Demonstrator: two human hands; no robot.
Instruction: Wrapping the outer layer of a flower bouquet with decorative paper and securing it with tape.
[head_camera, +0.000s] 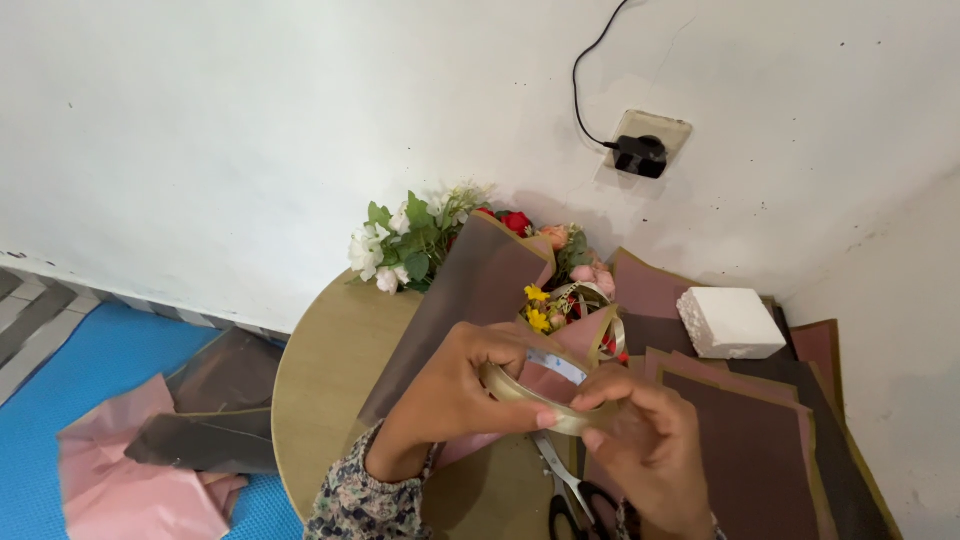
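Soft, even daylight fills the scene; faint shadows fall beneath the hands (560, 410) onto the worktop (330, 370). Slight motion blur softens the fingers.

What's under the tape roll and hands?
Under the tape roll lie a brown-wrapped bouquet and scissors on the round table. The hands cover the bouquet's lower end and the scissor blade tips.

The left hand (455, 395) gripped a roll of clear tape (535, 395) while the right hand (650, 440) pinched its lower edge with fingertips, both above a round tan table (330, 380). Just behind the tape lay a bouquet (500, 275) wrapped in brown paper, with scissors (570, 495) below the hands. A white foam block (730, 322) rested on stacked brown sheets (750, 440) to the right.
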